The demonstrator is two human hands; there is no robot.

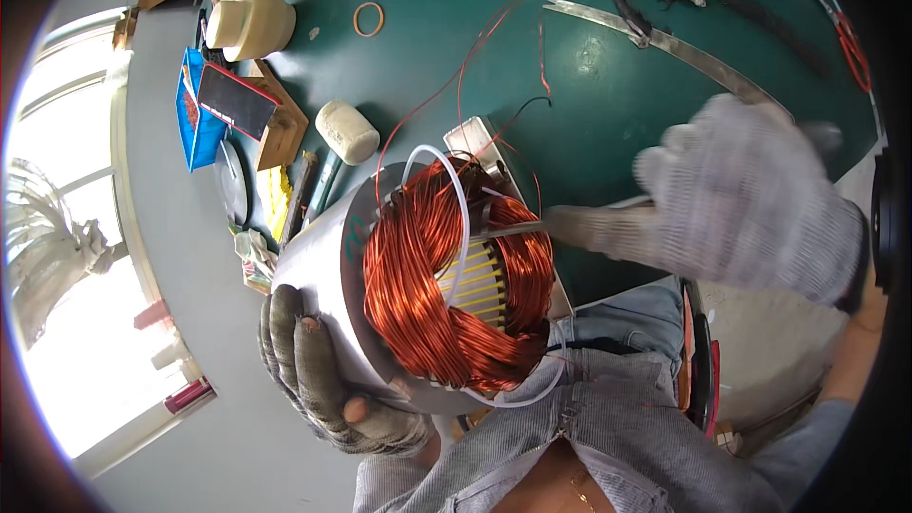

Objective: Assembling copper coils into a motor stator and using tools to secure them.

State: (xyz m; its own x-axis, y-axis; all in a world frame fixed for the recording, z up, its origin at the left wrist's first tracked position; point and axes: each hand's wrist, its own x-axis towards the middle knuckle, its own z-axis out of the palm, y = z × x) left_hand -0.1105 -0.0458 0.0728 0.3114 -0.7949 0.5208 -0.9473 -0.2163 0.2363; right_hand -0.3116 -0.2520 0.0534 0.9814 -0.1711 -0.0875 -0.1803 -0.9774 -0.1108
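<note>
1. A metal cylinder packed with copper windings sits tilted before the person's torso, by the green table.
2. The gloved left hand lies against its side, fingers extended, pinching nothing; if that support slackens, the cylinder could roll.
3. The gloved right hand is blurred, fingers apparently bent; its grip cannot be told.
4. A thin metal blade reaches the windings: slipping, it could nick wire coating or tear the yellow strips.
5. Loose red wires could snag and break.

Glossy copper coil, metal casing
</note>
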